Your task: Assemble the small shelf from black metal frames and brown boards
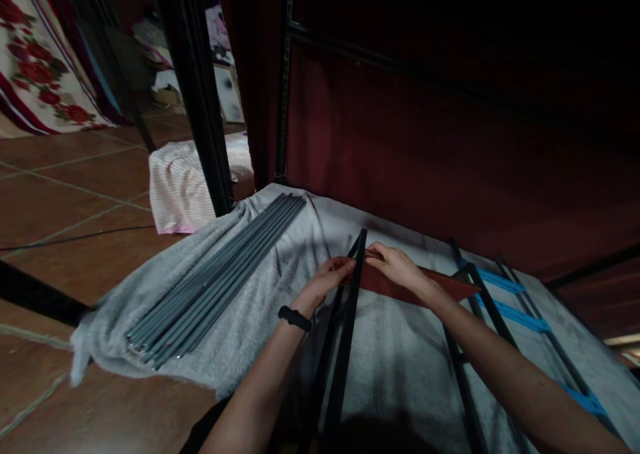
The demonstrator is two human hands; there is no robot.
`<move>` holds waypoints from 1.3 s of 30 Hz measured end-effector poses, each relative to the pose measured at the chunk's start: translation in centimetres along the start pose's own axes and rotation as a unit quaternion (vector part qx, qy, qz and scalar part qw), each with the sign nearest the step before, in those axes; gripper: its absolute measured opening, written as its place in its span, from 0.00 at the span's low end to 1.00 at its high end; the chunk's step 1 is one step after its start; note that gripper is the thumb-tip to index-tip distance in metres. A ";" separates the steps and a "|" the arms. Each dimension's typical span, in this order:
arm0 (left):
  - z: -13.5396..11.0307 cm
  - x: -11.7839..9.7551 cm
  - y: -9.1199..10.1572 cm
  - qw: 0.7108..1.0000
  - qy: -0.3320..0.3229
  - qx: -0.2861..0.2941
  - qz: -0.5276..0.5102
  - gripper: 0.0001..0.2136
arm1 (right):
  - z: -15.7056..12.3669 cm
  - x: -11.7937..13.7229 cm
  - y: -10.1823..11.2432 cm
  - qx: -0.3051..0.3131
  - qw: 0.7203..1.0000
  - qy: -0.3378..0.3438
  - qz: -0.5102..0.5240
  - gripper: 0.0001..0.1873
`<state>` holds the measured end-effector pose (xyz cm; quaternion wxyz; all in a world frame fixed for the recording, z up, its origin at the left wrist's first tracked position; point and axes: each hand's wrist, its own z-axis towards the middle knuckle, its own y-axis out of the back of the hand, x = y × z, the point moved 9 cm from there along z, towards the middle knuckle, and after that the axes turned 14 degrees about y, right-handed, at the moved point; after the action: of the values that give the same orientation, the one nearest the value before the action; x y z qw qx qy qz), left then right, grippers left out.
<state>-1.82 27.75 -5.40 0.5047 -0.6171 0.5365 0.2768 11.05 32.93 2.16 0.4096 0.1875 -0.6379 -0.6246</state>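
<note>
A black metal frame [351,321] stands upright in front of me, its near bars rising to a peaked corner. A reddish-brown strip of fabric or leather [453,286] runs from this corner to another black bar [493,307] on the right. My left hand [334,272], with a black band on the wrist, is closed at the strip's end on the left side of the bar. On the bar's right side, my right hand [393,264] pinches the gathered strip. The fingertips are partly hidden by the bar and the folds.
Several grey rods [220,277] lie bundled on the grey blanket [265,307] to the left. Dark bars with blue straps [520,314] lie at the right. A black post [197,101] rises at the left edge, and a dark red curtain [425,141] hangs behind.
</note>
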 end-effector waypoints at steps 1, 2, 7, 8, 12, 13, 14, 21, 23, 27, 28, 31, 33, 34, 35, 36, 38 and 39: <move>-0.4 0.0 -0.4 1.000 0.008 0.012 -0.018 0.20 | -0.3 0.2 0.2 0.004 1.000 0.000 -0.014 0.11; -0.7 0.0 -0.9 0.999 0.016 0.026 -0.031 0.21 | -0.5 0.4 0.5 0.005 1.000 0.001 -0.028 0.12; -1.5 -0.1 -2.7 0.997 0.035 0.050 -0.043 0.23 | -2.7 -0.6 1.8 0.031 0.993 -0.039 -0.105 0.21; -1.5 0.0 -3.0 0.997 0.037 0.044 -0.047 0.23 | -3.4 -1.3 2.0 0.039 0.991 -0.056 -0.115 0.23; -1.1 0.1 -3.9 0.997 0.022 0.018 -0.078 0.16 | -6.0 -4.1 2.3 0.073 0.979 -0.118 -0.148 0.29; -1.0 0.0 -3.9 0.996 0.015 0.007 -0.085 0.14 | -6.5 -4.6 2.3 0.081 0.976 -0.132 -0.155 0.30; -0.9 -0.1 -4.0 0.996 0.008 -0.002 -0.090 0.13 | -6.9 -5.0 2.3 0.089 0.973 -0.142 -0.161 0.32; -0.4 -1.2 -3.8 0.994 -0.034 -0.008 -0.106 0.08 | -6.5 -4.4 2.1 0.109 0.965 -0.143 -0.190 0.34; -0.2 -1.3 -3.5 0.992 -0.036 -0.016 -0.117 0.08 | -6.0 -4.2 2.0 0.110 0.965 -0.135 -0.196 0.33; -0.1 -1.2 -2.9 0.991 -0.022 -0.034 -0.128 0.11 | -5.4 -4.0 1.8 0.106 0.967 -0.113 -0.202 0.33; -0.1 -1.2 -2.9 0.991 -0.019 -0.033 -0.126 0.10 | -5.4 -4.1 1.7 0.104 0.968 -0.109 -0.201 0.32; -0.3 -1.2 -3.0 0.993 -0.012 -0.023 -0.117 0.10 | -5.5 -4.5 1.6 0.101 0.970 -0.103 -0.195 0.32; -0.4 -1.2 -3.1 0.993 -0.009 -0.016 -0.115 0.10 | -5.6 -4.7 1.5 0.102 0.970 -0.101 -0.195 0.32; -0.4 -1.2 -3.2 0.993 -0.008 -0.014 -0.116 0.10 | -5.7 -4.7 1.5 0.103 0.970 -0.099 -0.197 0.32; -0.5 -1.1 -3.2 0.993 -0.006 -0.012 -0.117 0.11 | -5.7 -4.8 1.5 0.102 0.970 -0.096 -0.200 0.32; -0.5 -1.1 -3.2 0.993 -0.004 -0.009 -0.118 0.11 | -5.7 -4.8 1.5 0.101 0.969 -0.092 -0.204 0.32; -0.4 -1.0 -3.3 0.993 -0.002 -0.002 -0.120 0.11 | -5.8 -4.7 1.5 0.100 0.968 -0.086 -0.211 0.32; -0.4 -1.0 -3.3 0.992 -0.001 0.003 -0.123 0.12 | -5.8 -4.7 1.5 0.101 0.968 -0.085 -0.213 0.32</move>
<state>0.96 27.48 -3.31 0.5377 -0.6761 0.4570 0.2119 18.63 33.01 1.56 0.1907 0.3053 -0.6753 -0.6437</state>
